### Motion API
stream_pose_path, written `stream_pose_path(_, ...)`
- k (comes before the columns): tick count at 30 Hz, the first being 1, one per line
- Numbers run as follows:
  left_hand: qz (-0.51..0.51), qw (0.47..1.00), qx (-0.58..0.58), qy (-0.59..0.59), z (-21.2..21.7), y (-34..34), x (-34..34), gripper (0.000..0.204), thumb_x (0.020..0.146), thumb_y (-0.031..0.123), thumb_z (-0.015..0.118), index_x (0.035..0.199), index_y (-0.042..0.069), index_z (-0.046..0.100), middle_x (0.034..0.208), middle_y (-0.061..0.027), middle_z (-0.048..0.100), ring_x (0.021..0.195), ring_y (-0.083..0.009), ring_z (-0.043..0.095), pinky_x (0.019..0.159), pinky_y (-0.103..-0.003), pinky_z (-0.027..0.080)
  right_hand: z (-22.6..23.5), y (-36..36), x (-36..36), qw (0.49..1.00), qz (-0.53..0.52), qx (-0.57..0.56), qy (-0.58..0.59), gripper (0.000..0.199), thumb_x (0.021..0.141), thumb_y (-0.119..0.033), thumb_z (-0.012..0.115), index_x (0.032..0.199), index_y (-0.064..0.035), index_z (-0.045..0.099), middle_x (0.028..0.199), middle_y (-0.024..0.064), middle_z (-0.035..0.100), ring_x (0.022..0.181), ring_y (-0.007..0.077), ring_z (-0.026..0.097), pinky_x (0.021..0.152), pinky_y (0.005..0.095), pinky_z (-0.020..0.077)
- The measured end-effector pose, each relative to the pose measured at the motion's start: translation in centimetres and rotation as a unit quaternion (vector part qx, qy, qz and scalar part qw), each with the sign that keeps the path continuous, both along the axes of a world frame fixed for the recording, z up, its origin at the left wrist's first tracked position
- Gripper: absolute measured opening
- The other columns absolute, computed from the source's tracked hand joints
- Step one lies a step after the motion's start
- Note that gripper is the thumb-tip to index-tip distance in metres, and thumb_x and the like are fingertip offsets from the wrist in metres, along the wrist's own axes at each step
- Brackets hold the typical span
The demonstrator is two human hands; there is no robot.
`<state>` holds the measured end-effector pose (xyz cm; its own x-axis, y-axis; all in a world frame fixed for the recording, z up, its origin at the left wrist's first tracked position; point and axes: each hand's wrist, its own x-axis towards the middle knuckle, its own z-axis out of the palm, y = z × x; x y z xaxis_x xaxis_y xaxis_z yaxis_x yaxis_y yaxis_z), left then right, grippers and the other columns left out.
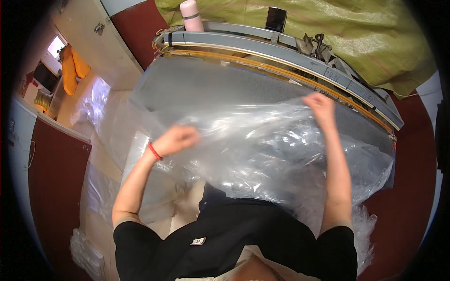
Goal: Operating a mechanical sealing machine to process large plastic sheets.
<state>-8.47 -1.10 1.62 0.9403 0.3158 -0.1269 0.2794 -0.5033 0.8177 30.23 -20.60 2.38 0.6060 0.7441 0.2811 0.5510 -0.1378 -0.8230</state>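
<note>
A large sheet of clear plastic film point(262, 145) lies crumpled and shiny across the grey worktop in front of me. My right hand point(321, 107) is raised over the far part of the film, its fingers pinched on the film's edge. On the left, my left hand point(180, 138), with a red band at the wrist, is curled closed at the film and blurred by motion. Between the two hands the film is drawn up in folds. Its near part hangs down against my black shirt.
Behind the grey worktop point(173, 84) runs a long metal bar point(253, 46), part of a sealing machine. A pink bottle point(191, 16) and a dark phone point(276, 18) rest beyond it, near a green woven sheet point(356, 37). More plastic point(86, 253) lies on the floor at left, near an open door point(93, 37).
</note>
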Motion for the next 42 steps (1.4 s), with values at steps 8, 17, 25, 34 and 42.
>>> stream_pose_path(8, -0.123, 0.982, 0.029, 0.141, -8.8, 1.4, -4.1, 0.017, 0.074, 0.004, 0.054, 0.09, 0.003, 0.059, 0.081, -0.0111, 0.061, 0.076, -0.0202, 0.057, 0.069, -0.03, 0.045, -4.7, -42.6, 18.5, 0.853, -0.489, -0.122, -0.137, 0.032, 0.075, -0.033, 0.061, 0.085, -0.0034, 0.065, 0.078, 0.0075, 0.064, 0.072, 0.0141, 0.057, 0.068, 0.0281, 0.0435)
stream_pose_path(17, 0.276, 0.803, 0.518, 0.103, 10.4, 25.5, -11.4, 0.013, 0.074, 0.007, 0.049, 0.081, 0.001, 0.059, 0.072, -0.0094, 0.061, 0.07, -0.0194, 0.059, 0.066, -0.028, 0.045, -2.3, -57.5, 17.6, 0.688, -0.676, -0.24, -0.108, 0.05, 0.073, -0.051, 0.054, 0.084, -0.0037, 0.064, 0.083, 0.0159, 0.062, 0.074, 0.0308, 0.058, 0.066, 0.0393, 0.0429)
stream_pose_path(25, 0.032, 0.954, 0.29, -0.076, 4.4, 14.1, 3.1, 0.033, 0.08, 0.032, 0.054, 0.101, 0.007, 0.057, 0.104, -0.0074, 0.055, 0.113, -0.0258, 0.041, 0.092, -0.035, 0.034, -4.8, -49.1, 22.9, 0.719, -0.644, -0.24, -0.107, 0.048, 0.072, -0.05, 0.058, 0.084, -0.0038, 0.064, 0.08, 0.0125, 0.063, 0.073, 0.0248, 0.058, 0.067, 0.035, 0.0433)
stream_pose_path(34, -0.071, 0.866, 0.402, 0.29, 0.1, 7.0, -4.3, 0.016, 0.068, 0.02, 0.058, 0.079, 0.008, 0.056, 0.073, -0.0048, 0.06, 0.075, -0.0235, 0.055, 0.081, -0.037, 0.038, -5.7, -48.4, 25.3, 0.773, -0.604, -0.184, -0.067, 0.04, 0.07, -0.041, 0.066, 0.08, -0.0022, 0.064, 0.078, 0.0049, 0.063, 0.072, 0.015, 0.055, 0.069, 0.0281, 0.0418)
stream_pose_path(42, 0.066, 0.915, 0.354, 0.183, -4.8, 6.9, -4.9, 0.045, 0.065, 0.011, 0.06, 0.108, 0.011, 0.047, 0.087, -0.0126, 0.058, 0.081, -0.0256, 0.057, 0.083, -0.038, 0.038, -7.4, -49.1, 26.8, 0.769, -0.595, -0.195, -0.13, 0.041, 0.07, -0.042, 0.065, 0.082, -0.0031, 0.065, 0.08, 0.0048, 0.064, 0.073, 0.0144, 0.055, 0.071, 0.0278, 0.042)
